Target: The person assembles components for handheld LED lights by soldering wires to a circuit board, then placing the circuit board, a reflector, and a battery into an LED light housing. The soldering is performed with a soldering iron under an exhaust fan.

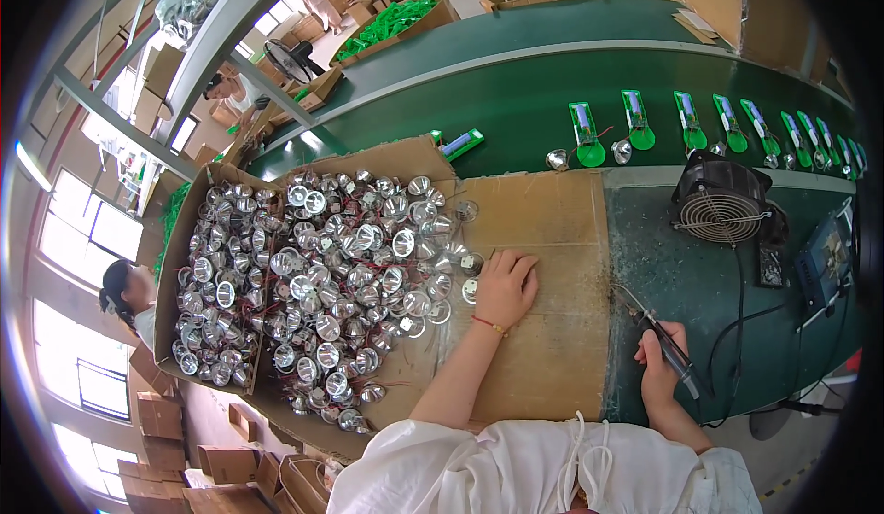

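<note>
My right hand [659, 378] grips the handle of a soldering iron [680, 359]. The iron's metal tip points up and left, above the edge where the cardboard sheet [543, 357] meets the green bench. On that sheet rests my left hand [505, 291], palm down with fingers curled; whatever they hold, if anything, is hidden beneath. Close by its left side lie a few silver lamp reflectors, among them a reflector with a white back [471, 290]. Farther left, a large heap of shiny reflectors [327, 274] with thin red wires fills an opened cardboard box [378, 158].
Beyond the bench, green lamp housings [582, 136] with blue cells stand in a row on a green belt [516, 99]. A black fan [721, 203] and a blue soldering station [822, 261] occupy the right side, with cables trailing. Other people work at the left.
</note>
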`<state>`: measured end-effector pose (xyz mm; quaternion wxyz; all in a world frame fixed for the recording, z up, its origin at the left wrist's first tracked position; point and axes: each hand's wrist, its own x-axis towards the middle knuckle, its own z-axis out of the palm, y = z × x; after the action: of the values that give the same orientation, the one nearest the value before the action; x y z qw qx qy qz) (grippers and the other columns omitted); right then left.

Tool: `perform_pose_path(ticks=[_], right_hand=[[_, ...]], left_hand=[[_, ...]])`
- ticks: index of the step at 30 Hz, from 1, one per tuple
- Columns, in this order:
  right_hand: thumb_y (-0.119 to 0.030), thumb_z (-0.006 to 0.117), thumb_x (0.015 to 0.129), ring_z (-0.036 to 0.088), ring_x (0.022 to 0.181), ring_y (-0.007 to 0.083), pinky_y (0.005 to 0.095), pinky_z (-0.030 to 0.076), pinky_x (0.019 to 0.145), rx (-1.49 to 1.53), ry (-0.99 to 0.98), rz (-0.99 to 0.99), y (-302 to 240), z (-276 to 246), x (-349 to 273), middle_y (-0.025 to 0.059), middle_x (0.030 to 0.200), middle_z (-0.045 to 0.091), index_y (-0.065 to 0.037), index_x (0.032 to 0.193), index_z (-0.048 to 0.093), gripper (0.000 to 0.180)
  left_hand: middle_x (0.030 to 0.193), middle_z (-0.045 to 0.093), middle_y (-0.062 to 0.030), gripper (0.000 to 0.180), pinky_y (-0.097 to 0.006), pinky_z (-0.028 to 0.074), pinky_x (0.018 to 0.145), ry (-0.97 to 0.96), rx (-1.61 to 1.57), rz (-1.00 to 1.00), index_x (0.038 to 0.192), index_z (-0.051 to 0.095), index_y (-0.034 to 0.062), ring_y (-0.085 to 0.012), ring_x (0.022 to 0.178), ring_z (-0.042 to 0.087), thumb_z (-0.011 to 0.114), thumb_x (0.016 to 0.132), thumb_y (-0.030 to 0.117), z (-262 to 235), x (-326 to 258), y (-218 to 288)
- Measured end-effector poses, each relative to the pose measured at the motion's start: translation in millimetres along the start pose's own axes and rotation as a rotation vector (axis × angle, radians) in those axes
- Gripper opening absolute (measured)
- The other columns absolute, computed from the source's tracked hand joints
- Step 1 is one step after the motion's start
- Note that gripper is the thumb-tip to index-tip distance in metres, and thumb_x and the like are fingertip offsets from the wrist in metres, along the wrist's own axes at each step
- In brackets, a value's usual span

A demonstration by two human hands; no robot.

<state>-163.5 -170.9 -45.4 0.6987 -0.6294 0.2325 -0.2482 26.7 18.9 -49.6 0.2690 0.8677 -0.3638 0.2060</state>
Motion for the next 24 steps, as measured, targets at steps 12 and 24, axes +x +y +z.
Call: perform_pose_path(ticks=[12,24], right_hand=[[-0.017,0.058,0.083,0.047,0.053,0.0061,0.0184,0.038,0.049,0.021,-0.024,0.01,-1.1,-0.6,-1.5,0.0026,0.068,0.051,-0.003,0.09,0.047,0.02],[-0.014,0.06,0.083,0.048,0.057,0.0064,0.0193,0.04,0.051,0.039,-0.01,0.087,3.0,-3.4,3.3,0.0024,0.071,0.051,-0.002,0.093,0.047,0.02]], left_hand=[[0.085,0.053,-0.0075,0.018,-0.036,0.042,0.07,-0.013,0.005,-0.011,0.088,0.059,0.0075,-0.0254,0.08,0.052,0.06,0.07,0.008,-1.2,-5.3,1.2],[0.095,0.054,-0.0112,0.02,-0.041,0.046,0.074,-0.446,0.305,-0.107,0.087,0.059,0.0085,-0.0287,0.09,0.053,0.057,0.073,0.023,31.6,144.3,-38.1]])
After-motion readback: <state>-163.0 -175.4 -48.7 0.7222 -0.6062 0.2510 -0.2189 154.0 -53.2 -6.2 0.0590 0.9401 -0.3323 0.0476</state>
